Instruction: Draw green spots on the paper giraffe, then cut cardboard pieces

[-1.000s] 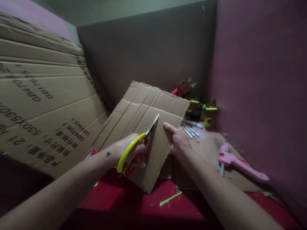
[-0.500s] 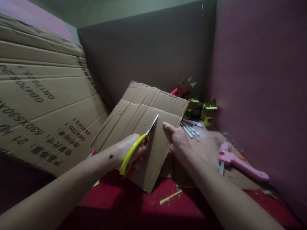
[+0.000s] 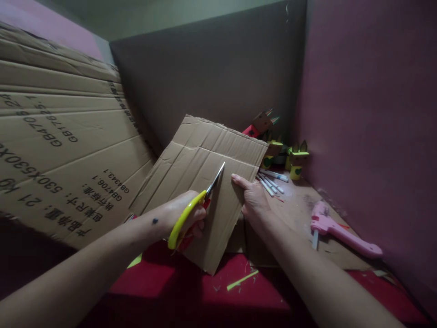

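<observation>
My left hand (image 3: 187, 213) is closed round the yellow and red handles of a pair of scissors (image 3: 182, 219). Their metal blades look nearly closed and point up and away over the face of a cardboard piece (image 3: 177, 166); whether they touch it I cannot tell. The cardboard is held up at a tilt, with fold lines across it and a rough top edge. At its right edge my right hand (image 3: 254, 197) grips it, thumb on the near face and the other fingers mostly hidden behind.
A large printed cardboard sheet (image 3: 68, 150) leans at left. On the right lie a pink glue gun (image 3: 344, 232) and several white pens (image 3: 273, 181). Small yellow figures (image 3: 298, 164) and a red one (image 3: 252, 130) stand behind. A yellow strip (image 3: 242, 280) rests on the red surface (image 3: 191, 300).
The scissors and my left hand have shifted very slightly left. The cardboard and my right hand look almost the same.
</observation>
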Motion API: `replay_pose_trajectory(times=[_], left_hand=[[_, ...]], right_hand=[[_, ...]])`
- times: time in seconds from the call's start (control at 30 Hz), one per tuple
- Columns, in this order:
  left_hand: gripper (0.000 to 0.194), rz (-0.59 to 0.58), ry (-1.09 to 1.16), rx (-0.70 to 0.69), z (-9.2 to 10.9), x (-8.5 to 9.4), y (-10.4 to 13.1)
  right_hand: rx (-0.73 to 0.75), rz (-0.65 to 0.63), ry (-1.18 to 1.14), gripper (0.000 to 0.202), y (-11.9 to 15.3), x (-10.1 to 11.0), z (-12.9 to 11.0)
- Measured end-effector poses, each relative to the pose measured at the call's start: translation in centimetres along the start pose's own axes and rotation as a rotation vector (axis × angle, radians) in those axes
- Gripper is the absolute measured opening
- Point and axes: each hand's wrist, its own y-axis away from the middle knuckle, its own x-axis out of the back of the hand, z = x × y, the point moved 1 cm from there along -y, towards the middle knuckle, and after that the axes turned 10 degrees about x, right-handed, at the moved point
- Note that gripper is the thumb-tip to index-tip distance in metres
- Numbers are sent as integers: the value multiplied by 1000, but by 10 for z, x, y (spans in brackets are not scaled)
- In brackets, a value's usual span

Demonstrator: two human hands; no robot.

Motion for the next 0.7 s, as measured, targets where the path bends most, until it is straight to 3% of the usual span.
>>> replay_pose_trajectory(times=[0.27, 0.5, 0.7], left_hand=[[16, -19, -31, 32, 3, 3, -3], [31, 95, -255, -3, 15, -1, 4], [34, 222, -174, 13, 9, -12, 6]], right_hand=[[-27, 0, 8, 17, -4, 4, 4], [-30, -14, -2, 16, -1, 1, 1], [-3, -14, -16, 19, 0, 0, 1]])
